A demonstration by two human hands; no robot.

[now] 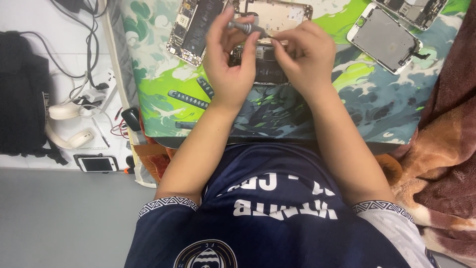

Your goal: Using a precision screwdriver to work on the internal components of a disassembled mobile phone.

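Left hand [229,64]: grips a grey screwdriver [244,26], tip toward the right hand.
Right hand [303,55]: fingertips pinched at the tip.
Beneath both hands: opened phone [263,69] on a green patterned mat [163,79].

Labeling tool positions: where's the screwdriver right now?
In the head view, the screwdriver sits top centre, pinched in the left hand, tip angled toward the right hand, above the open phone on the green mat.
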